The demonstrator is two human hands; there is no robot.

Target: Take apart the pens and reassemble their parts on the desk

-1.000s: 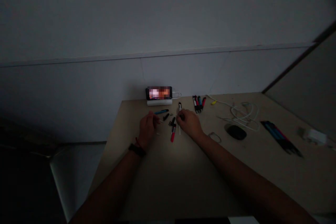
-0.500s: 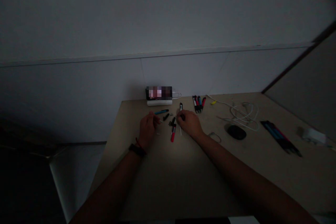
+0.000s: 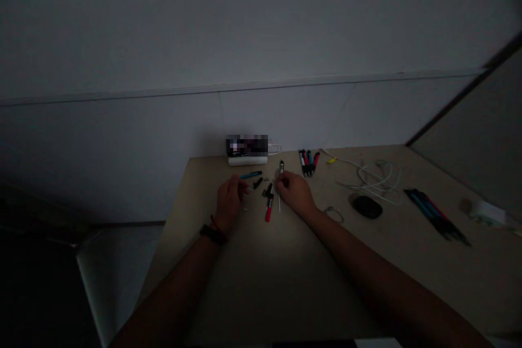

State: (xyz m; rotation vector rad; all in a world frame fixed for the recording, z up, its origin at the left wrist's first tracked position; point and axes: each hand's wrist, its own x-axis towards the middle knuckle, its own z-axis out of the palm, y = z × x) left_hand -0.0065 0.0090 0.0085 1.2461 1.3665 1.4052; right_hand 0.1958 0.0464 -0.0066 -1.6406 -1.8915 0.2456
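Left hand [image 3: 229, 201] curled, fingertips just beside a blue pen [image 3: 250, 175]; too dark to tell whether its grip holds anything. Black pen parts [image 3: 258, 182] and a red marker [image 3: 268, 209] lie between the hands on the table [image 3: 285, 277]. Right hand [image 3: 295, 192] beside a thin white stick [image 3: 279, 201], grip looks closed; anything held is hidden.

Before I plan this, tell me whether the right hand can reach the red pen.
Probably yes: the right hand sits close to the red pen, with only a thin white rod between.
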